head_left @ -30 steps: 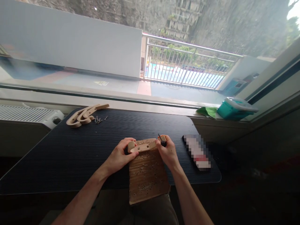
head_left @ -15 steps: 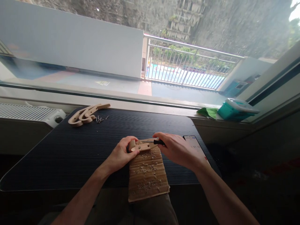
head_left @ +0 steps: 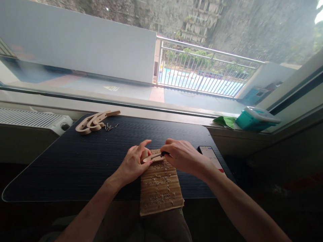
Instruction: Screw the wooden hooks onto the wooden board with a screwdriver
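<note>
- Phone (head_left: pixel 212 158), R side of table (head_left: pixel 75 171): digits "01:52" can be read on screen; red spot seen nr btm; rest too small to be read.
- Yellow triangle mark (head_left: pixel 108 88) seen on floor outside, thru window; lettering beside it can't be made out.
- Teal box (head_left: pixel 253 120) w/ pale lid set on sill, R; contents can't be told. Green cloth (head_left: pixel 224 121) laid just beside it.
- Wooden piece (head_left: pixel 158 159): pale, smooth, curved up at L end, partly hidden by hands; placed on far end of cardboard (head_left: pixel 161 188), btw both hands.
- Cardboard: brown, ridged, pitted w/ small holes; near end is extended past table edge, over person's lap.
- L hand (head_left: pixel 133 163): wooden piece pinched at its L end btw thumb & fingers; index finger raised.
- R hand (head_left: pixel 180 154): closed round black-handled screwdriver (head_left: pixel 165 153); shaft angled L along wood, tip brought to small dark spot, prob. screw head.
- 2 more curved pieces (head_left: pixel 97 121), pale wood w/ holes, left together at far L of table; loose screws (head_left: pixel 109 127) scattered just beside.
</note>
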Demonstrator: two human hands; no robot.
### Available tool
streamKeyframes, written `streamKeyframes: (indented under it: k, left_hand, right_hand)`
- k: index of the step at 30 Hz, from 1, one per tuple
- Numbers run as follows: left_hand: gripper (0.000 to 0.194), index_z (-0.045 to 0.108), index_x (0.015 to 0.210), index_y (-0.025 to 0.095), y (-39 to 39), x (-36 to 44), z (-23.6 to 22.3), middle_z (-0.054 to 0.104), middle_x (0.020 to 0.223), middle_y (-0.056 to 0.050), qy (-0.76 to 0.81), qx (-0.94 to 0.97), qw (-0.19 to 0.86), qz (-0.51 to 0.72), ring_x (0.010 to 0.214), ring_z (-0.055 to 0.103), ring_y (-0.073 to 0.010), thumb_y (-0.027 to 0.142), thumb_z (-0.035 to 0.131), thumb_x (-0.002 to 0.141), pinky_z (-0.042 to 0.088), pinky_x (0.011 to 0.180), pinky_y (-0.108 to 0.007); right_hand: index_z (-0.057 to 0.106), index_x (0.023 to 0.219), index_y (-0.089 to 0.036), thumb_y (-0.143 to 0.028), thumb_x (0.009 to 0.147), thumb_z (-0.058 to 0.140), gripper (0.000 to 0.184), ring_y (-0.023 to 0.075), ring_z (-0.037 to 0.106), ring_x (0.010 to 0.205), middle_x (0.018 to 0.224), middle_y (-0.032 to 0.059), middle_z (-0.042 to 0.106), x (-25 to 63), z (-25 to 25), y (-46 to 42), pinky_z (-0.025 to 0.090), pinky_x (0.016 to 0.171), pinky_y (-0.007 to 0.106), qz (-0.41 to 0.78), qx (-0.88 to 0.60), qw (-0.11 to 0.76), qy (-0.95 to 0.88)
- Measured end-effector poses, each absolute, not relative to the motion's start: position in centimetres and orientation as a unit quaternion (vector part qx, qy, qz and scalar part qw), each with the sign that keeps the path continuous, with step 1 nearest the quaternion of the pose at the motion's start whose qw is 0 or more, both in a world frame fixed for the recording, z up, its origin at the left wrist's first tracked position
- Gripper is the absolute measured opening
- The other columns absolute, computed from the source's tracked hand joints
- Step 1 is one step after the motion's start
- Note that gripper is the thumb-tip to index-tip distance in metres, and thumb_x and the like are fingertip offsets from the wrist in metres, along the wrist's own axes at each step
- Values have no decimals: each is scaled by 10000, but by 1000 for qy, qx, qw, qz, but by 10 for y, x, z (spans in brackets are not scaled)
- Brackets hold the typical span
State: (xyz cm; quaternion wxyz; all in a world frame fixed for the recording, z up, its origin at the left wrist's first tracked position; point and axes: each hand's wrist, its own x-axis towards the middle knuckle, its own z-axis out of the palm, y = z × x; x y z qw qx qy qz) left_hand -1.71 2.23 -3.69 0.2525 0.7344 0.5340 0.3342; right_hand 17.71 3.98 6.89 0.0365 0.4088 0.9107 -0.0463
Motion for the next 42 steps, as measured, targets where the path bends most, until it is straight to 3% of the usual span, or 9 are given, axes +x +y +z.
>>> streamKeyframes:
  k: [13,17,21,29,42]
  left_hand:
    - [452,495,1205,220,26,-17,-33,643,915,-9,507,759,262,313,836,597,-163,194,548,757,466,814,-297]
    - [262,557,1014,205,27,-16,-30,616,788,9,510,758,258,313,752,580,-159,212,569,753,462,733,-283]
    - [130,518,808,196,27,-16,-32,585,740,15,519,751,250,323,689,558,-148,220,611,720,439,654,-266]
    - [134,517,839,193,29,-17,-31,566,716,27,513,752,259,323,676,558,-141,203,591,727,425,639,-259]
    - [85,522,771,181,27,-13,-24,576,715,7,529,743,279,301,686,544,-148,195,592,726,420,617,-260]
  right_hand:
    - [668,863,-156,-92,845,490,190,127,547,664,872,69,602,145,86,45,290,522,263,13,323,90,942]
    - [674,868,-137,-82,829,525,163,150,586,712,924,91,610,130,96,49,339,534,256,22,296,139,945]
    - [664,953,-113,-100,856,516,177,176,622,774,964,105,629,123,101,54,396,571,257,18,276,169,946]
    - [675,892,-104,-113,848,553,131,195,630,831,948,102,647,117,102,54,433,614,268,26,238,187,953]
    - [694,819,-108,-75,813,557,141,174,635,758,830,88,690,114,104,62,344,543,251,17,264,210,941]
